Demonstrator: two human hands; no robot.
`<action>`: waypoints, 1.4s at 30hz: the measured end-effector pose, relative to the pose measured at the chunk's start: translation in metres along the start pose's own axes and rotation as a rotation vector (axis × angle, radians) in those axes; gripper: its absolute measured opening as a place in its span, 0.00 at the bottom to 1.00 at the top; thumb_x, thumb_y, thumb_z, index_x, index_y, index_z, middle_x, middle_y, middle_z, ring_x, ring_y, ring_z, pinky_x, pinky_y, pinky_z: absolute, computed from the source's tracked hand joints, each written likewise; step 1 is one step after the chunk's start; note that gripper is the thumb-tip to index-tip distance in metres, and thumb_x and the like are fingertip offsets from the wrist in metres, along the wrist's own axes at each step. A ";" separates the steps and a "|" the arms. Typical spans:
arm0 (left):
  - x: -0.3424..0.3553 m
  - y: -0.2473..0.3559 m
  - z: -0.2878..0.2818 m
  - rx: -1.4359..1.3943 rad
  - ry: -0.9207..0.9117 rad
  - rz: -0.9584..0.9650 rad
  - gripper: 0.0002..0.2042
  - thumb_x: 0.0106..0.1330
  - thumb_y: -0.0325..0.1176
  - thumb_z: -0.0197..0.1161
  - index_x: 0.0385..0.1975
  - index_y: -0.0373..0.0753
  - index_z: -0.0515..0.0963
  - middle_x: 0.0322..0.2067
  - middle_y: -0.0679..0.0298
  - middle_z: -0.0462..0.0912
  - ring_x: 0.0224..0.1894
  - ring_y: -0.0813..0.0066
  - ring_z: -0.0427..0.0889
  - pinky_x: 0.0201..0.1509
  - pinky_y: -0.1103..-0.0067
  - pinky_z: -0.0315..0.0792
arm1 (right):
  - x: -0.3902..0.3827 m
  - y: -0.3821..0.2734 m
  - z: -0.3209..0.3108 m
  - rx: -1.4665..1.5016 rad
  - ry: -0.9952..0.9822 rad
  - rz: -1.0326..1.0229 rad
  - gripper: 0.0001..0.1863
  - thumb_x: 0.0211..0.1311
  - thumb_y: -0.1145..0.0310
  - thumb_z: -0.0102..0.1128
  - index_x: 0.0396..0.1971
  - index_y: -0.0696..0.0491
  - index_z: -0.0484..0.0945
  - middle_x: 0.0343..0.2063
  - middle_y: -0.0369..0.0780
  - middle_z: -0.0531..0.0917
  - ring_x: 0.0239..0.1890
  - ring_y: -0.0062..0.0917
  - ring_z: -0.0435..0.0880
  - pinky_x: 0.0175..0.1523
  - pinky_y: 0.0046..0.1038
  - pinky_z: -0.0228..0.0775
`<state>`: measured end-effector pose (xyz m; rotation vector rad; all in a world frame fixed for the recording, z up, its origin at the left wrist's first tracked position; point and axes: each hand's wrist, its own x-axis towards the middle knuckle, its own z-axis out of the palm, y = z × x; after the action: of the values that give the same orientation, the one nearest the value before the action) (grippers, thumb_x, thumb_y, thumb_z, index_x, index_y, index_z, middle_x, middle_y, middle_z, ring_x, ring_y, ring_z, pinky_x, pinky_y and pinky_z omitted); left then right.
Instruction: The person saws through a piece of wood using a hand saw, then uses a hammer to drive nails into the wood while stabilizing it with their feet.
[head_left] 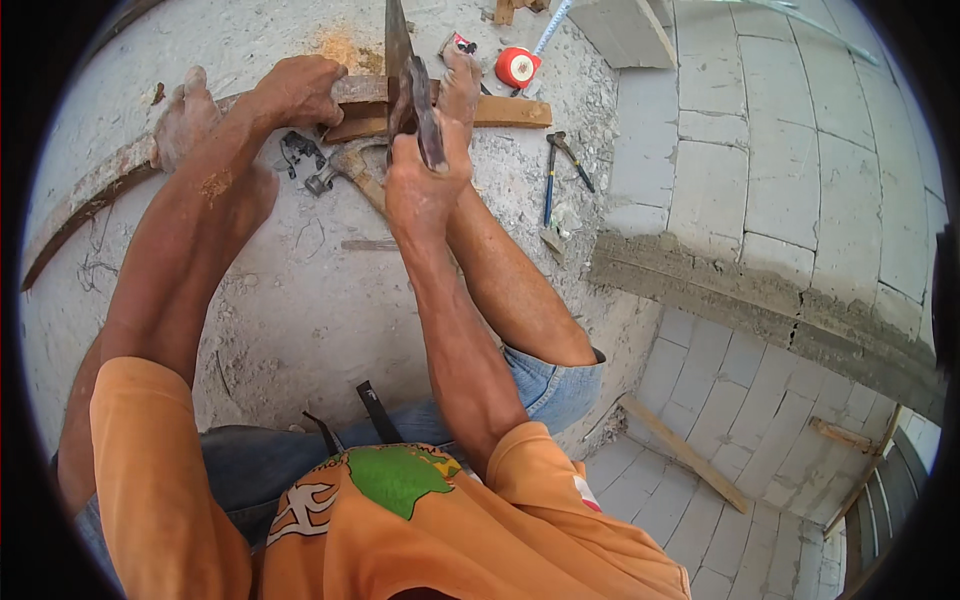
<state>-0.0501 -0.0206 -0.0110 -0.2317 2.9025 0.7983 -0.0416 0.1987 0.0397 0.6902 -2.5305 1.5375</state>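
- On dusty floor [300, 300], out ahead of the body: gripping handsaw [398, 45] by its handle with right hand [428, 175], fingers closed tight; blade aimed away from the wearer.
- Bearing down on long weathered board [105, 182] with left hand [305, 88], fingers curled over its edge; impossible to tell how firmly.
- Laid crosswise, mostly left of the blade, close to shorter wood piece [515, 112]; hidden by fist and handle at the crossing, so unable to tell whether touched by the teeth.
- Apparently pinned under left foot [188, 120] too.
- Chief risk, as judged: skidding sideways into left knuckles, if pushed hard without a settled groove.
- Next: nicking right foot [460, 85], bare and just beside the blade, through any drift rightward.
- Could also rock or creep on loose grit, given uneven weight from foot and palm.
- Hammer [345, 165] near the wood: liable to be knocked by a low wrist.
- Red tape measure [517, 67] and pincers [565, 165] off to the right: probably harmless there.
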 end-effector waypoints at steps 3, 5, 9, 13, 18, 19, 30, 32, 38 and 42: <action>-0.006 -0.017 -0.006 0.022 -0.008 -0.023 0.22 0.46 0.37 0.69 0.40 0.30 0.80 0.33 0.44 0.84 0.41 0.45 0.85 0.47 0.60 0.79 | -0.073 -0.024 -0.038 -0.017 -0.030 0.049 0.15 0.55 0.83 0.55 0.44 0.60 0.77 0.34 0.43 0.80 0.35 0.26 0.79 0.45 0.25 0.72; -0.012 -0.014 -0.009 0.070 0.034 -0.042 0.20 0.46 0.38 0.71 0.37 0.31 0.83 0.36 0.46 0.86 0.43 0.49 0.86 0.47 0.62 0.80 | -0.070 -0.032 -0.042 -0.012 -0.035 0.050 0.15 0.55 0.83 0.55 0.44 0.59 0.76 0.34 0.44 0.80 0.36 0.27 0.79 0.47 0.25 0.72; 0.004 0.007 0.002 0.031 0.012 0.018 0.21 0.46 0.38 0.71 0.38 0.31 0.82 0.36 0.46 0.86 0.43 0.48 0.86 0.47 0.62 0.80 | 0.034 0.006 -0.005 0.017 -0.014 -0.011 0.16 0.54 0.83 0.56 0.44 0.59 0.76 0.35 0.45 0.80 0.37 0.29 0.79 0.50 0.25 0.72; -0.002 -0.011 -0.010 0.015 0.017 -0.028 0.21 0.46 0.38 0.71 0.39 0.31 0.82 0.35 0.46 0.85 0.43 0.47 0.86 0.48 0.62 0.80 | -0.023 -0.007 -0.013 0.024 -0.021 0.049 0.16 0.53 0.83 0.56 0.44 0.59 0.76 0.37 0.47 0.80 0.40 0.30 0.79 0.53 0.26 0.71; -0.021 -0.024 0.000 0.034 0.030 -0.001 0.23 0.46 0.38 0.69 0.42 0.31 0.80 0.34 0.44 0.85 0.42 0.45 0.85 0.48 0.60 0.78 | -0.034 -0.019 -0.020 -0.019 -0.081 -0.036 0.16 0.52 0.82 0.57 0.44 0.61 0.76 0.46 0.46 0.79 0.49 0.30 0.77 0.57 0.31 0.70; -0.014 -0.021 0.001 0.048 0.037 -0.002 0.23 0.46 0.37 0.68 0.43 0.31 0.80 0.35 0.44 0.85 0.42 0.46 0.85 0.48 0.60 0.78 | -0.009 -0.006 -0.008 -0.029 -0.064 -0.077 0.16 0.52 0.82 0.58 0.44 0.62 0.76 0.48 0.46 0.79 0.51 0.30 0.77 0.58 0.32 0.69; -0.014 -0.020 -0.008 0.067 -0.009 -0.035 0.24 0.45 0.38 0.69 0.44 0.31 0.80 0.33 0.45 0.85 0.42 0.46 0.85 0.47 0.61 0.79 | -0.056 -0.027 -0.035 -0.026 -0.125 0.038 0.17 0.57 0.83 0.53 0.48 0.64 0.76 0.40 0.44 0.79 0.41 0.26 0.77 0.49 0.25 0.70; 0.001 -0.003 -0.005 0.041 0.014 -0.003 0.25 0.45 0.38 0.69 0.44 0.31 0.80 0.34 0.44 0.85 0.42 0.46 0.85 0.48 0.61 0.79 | -0.010 -0.008 -0.014 0.041 -0.022 0.050 0.14 0.58 0.83 0.55 0.46 0.63 0.77 0.32 0.41 0.81 0.34 0.24 0.78 0.42 0.25 0.72; -0.001 -0.017 -0.007 -0.001 0.023 -0.030 0.24 0.46 0.38 0.69 0.43 0.30 0.80 0.36 0.43 0.84 0.43 0.45 0.84 0.48 0.61 0.79 | -0.040 -0.014 -0.020 0.034 -0.031 0.025 0.17 0.55 0.84 0.56 0.47 0.64 0.77 0.35 0.43 0.82 0.38 0.24 0.79 0.46 0.24 0.71; -0.020 -0.028 -0.003 0.054 0.013 -0.032 0.24 0.45 0.38 0.69 0.43 0.29 0.80 0.35 0.43 0.84 0.42 0.44 0.85 0.48 0.60 0.78 | -0.061 -0.031 -0.035 0.042 -0.067 0.091 0.14 0.56 0.81 0.57 0.44 0.63 0.79 0.31 0.40 0.81 0.29 0.21 0.79 0.35 0.24 0.70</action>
<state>-0.0252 -0.0433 -0.0195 -0.2784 2.9196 0.7149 0.0210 0.2367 0.0631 0.6515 -2.6199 1.6266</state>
